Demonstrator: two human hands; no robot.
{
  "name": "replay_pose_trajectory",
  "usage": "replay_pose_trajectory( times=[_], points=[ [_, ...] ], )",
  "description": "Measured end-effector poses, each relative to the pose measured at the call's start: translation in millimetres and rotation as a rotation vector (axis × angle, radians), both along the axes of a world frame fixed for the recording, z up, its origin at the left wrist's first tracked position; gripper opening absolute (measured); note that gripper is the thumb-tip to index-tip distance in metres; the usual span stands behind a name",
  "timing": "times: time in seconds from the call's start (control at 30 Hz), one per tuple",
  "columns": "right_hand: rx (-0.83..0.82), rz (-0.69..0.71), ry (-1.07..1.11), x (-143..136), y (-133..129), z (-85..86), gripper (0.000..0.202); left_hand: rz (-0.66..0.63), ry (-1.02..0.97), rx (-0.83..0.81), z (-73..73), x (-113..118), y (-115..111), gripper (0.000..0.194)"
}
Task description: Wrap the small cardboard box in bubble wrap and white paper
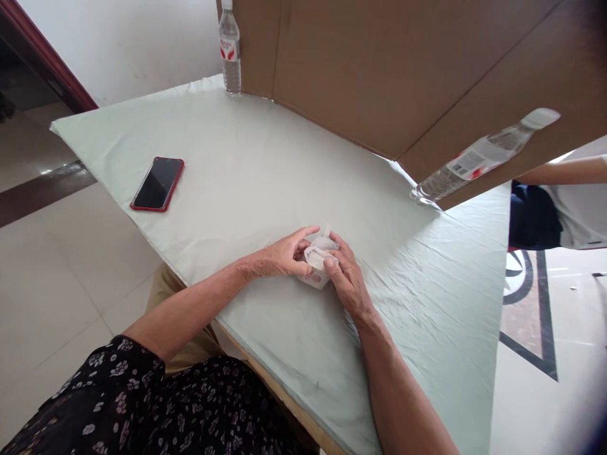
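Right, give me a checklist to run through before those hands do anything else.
1. Left hand at the small white package: ok, thumb against its near side.
2. Right hand on the package: ok, thumb and fingers around its right side.
3. Package contents: cannot tell, fingers and crumpled wrapping hide them.
4. Phone clear of both hands: ok, lying apart near the table's left edge.
5. Bottles clear of both hands: ok, both beside the cardboard panel.
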State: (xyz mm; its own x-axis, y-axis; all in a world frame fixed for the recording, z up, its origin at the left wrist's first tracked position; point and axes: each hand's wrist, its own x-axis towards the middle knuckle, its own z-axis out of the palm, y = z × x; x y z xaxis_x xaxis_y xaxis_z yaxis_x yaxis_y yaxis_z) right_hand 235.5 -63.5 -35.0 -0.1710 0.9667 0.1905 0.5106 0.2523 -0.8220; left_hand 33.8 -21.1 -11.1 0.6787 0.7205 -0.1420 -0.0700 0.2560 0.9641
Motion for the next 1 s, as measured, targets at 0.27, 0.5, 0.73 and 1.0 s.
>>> replay_pose_trajectory(
  times=[0.27, 0.5, 0.73, 1.0],
  points=[
    [0.027, -0.256, 0.309, -6.2, -6.8, -2.2, 0.059, 0.033, 0.039, -0.006, 2.2, 2.1, 0.8, 0.103],
    [-0.148, -0.169, 0.413, -8.6, -5.5, 1.3, 0.08, 0.061, 0.023, -0.031, 0.6, 3.4, 1.0, 0.105],
    [-0.097, -0.223, 0.413, -18.3, -9.2, -2.9, 0.07, 0.108, -0.016, -0.019, 0.8, 2.9, -0.1, 0.098],
    [-0.172, -0.224, 0.491, -11.0, 4.9, 12.7, 0.056, 0.088, -0.029, -0.002, -0.7, 2.7, 2.0, 0.095]
  ],
)
